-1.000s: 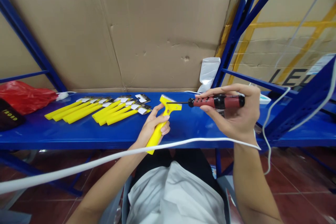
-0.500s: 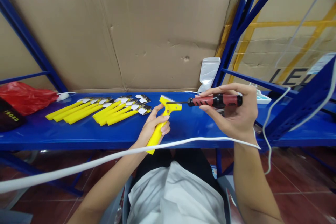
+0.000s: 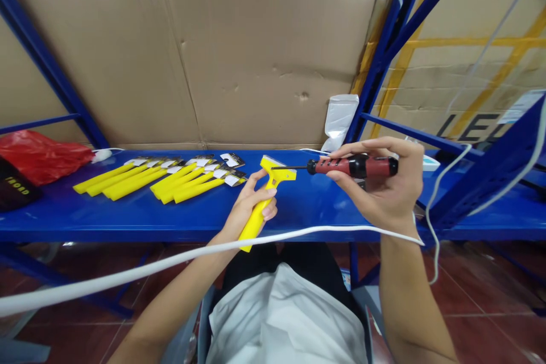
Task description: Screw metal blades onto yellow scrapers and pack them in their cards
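In the head view, my left hand (image 3: 252, 205) is closed round the handle of a yellow scraper (image 3: 252, 228), whose wide head points up and away from me. My right hand (image 3: 384, 182) grips a red and black screwdriver (image 3: 341, 165) held nearly level. Its thin dark shaft reaches left across the scraper's head, with the tip at the head's left part. Whether the tip sits in a screw is too small to tell. To the left, several more yellow scrapers (image 3: 132, 183) lie in two groups, with black and white cards at their heads.
The blue shelf (image 3: 128, 222) stands against a cardboard sheet (image 3: 264, 68). A red plastic bag (image 3: 46, 156) and a dark bag (image 3: 15, 185) lie at the left, a white packet (image 3: 341, 119) at the back right. A white cable (image 3: 170, 261) crosses in front of my forearms.
Almost nothing differs. The screwdriver's handle has turned slightly in my right hand, which sits a touch further right; my left hand holds the scraper in the same place.
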### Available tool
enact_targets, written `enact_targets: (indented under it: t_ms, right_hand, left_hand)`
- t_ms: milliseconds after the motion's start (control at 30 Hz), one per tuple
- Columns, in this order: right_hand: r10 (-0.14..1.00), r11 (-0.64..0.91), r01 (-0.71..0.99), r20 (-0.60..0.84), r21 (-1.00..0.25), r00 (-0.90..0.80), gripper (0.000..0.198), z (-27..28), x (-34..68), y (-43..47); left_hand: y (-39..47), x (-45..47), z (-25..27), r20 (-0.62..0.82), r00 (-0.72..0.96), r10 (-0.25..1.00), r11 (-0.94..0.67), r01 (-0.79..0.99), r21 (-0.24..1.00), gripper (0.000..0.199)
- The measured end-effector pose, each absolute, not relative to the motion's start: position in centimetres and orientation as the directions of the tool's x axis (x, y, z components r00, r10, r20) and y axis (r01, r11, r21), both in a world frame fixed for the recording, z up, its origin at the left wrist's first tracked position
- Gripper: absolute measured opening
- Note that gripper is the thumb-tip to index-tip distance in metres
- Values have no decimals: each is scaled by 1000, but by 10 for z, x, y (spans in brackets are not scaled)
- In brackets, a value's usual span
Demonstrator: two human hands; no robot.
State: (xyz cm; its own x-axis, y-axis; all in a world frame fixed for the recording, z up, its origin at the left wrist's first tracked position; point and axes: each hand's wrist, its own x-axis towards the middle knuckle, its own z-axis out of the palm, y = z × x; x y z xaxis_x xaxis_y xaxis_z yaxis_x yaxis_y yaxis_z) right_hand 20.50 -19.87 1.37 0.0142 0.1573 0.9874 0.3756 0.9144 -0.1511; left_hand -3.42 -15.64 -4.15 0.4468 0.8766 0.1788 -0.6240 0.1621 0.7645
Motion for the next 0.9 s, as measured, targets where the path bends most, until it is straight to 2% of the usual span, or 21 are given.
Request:
enact_targets:
  t_ms: [67, 233, 333, 400, 533, 600, 800, 900]
  right_hand:
    - [174, 913, 372, 985, -170, 25, 70, 14, 206, -199]
    - [326, 912, 285, 943, -295, -68, 71, 15, 210, -205]
    - [350, 905, 294, 931, -306, -107, 68, 16, 215, -208]
    - [331, 892, 355, 939, -279, -96, 67, 16, 221, -209]
    - [255, 772, 602, 967, -206, 4, 60, 15, 234, -215]
    - [262, 729, 652, 965, -209, 17, 57, 16, 236, -220]
    - [399, 834, 442, 914, -330, -70, 59, 20, 228, -228]
    - [369, 808, 504, 929, -306, -26, 61, 17, 229, -225]
  left_hand:
    - [-156, -35, -42, 190, 449, 873, 153, -622, 768, 61]
    - [-156, -34, -42, 180, 450, 875, 163, -623, 765, 60]
    - [-156, -34, -41, 174, 445, 878, 163, -620, 767, 61]
    - [-156, -33, -42, 187, 446, 875, 149, -616, 773, 61]
    - [-157, -31, -45, 225, 453, 863, 110, -601, 791, 60]
    - [-158, -30, -45, 232, 448, 863, 91, -591, 801, 61]
    - [-161, -29, -44, 241, 431, 870, 60, -578, 814, 60]
    - [-161, -28, -44, 236, 431, 871, 69, -583, 810, 61]
